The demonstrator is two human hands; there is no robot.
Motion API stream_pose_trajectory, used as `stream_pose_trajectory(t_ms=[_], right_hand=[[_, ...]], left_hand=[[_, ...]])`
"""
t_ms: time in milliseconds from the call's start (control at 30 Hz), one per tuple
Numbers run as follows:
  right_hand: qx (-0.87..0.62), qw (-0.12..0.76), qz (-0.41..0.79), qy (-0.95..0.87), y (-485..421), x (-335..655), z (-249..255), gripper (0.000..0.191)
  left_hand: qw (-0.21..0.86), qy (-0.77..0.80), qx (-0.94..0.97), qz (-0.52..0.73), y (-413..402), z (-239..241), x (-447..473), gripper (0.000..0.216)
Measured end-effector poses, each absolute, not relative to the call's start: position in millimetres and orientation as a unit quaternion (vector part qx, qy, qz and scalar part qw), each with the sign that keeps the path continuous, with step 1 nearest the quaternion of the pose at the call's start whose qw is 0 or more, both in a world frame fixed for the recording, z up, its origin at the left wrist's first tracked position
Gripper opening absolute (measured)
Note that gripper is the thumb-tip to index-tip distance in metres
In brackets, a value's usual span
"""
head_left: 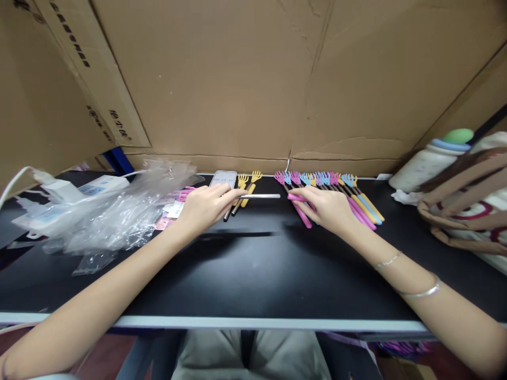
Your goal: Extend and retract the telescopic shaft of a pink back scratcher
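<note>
- two bare hands work over a black table, both reaching to its far edge by a cardboard wall
- the left hand is closed narrowly round one end of a thin silver rod, thumb and fingers pinched on it
- the rod lies level, just above the tabletop, and points toward the right hand
- the right hand is curled round a pink handle, with the forefinger lying along the top; the handle's free end points at the tip of the rod
- whether rod and handle join cannot be told; a slight gap seems to show between them
- many small scratchers with hand-shaped heads in pink, blue and yellow lie side by side in a row under and beyond the right hand, heads toward the wall
- two yellow scratchers lie just beyond the left hand, their dark ends under its fingers
- a phone lies flat beside them, to their left
- a crumpled clear plastic bag sits left of the left hand, partly over pink cards
- a white power strip lies behind the bag
- at the far right stand a pale bottle and a striped handbag
- two thin bangles circle the right wrist
</note>
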State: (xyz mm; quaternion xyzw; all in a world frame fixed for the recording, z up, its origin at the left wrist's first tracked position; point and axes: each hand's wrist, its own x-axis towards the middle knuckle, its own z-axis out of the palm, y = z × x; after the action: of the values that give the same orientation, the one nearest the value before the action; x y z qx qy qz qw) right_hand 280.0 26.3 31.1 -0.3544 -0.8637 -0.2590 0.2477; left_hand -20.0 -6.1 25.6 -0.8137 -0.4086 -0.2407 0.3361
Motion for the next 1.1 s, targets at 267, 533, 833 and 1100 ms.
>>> stream_pose_trajectory(t_ms=[267, 533, 833, 1100], right_hand=[[-0.347, 0.259, -0.191, -0.881, 11, 267, 32, 0.024], [-0.342, 0.277, -0.172, -0.881, 10, 268, 31, 0.022], [-0.329, 0.283, -0.216, -0.875, 7, 267, 32, 0.022], [-0.309, 0.266, -0.229, -0.884, 11, 269, 30, 0.023]], left_hand=[[0.355, -0.384, -0.814, -0.251, -7, 24, -19, 0.031], [0.361, -0.375, -0.815, -0.254, -8, 24, -19, 0.032], [0.361, -0.357, -0.821, -0.262, -6, 23, -20, 0.029], [0.373, -0.342, -0.821, -0.266, -2, 20, -25, 0.027]])
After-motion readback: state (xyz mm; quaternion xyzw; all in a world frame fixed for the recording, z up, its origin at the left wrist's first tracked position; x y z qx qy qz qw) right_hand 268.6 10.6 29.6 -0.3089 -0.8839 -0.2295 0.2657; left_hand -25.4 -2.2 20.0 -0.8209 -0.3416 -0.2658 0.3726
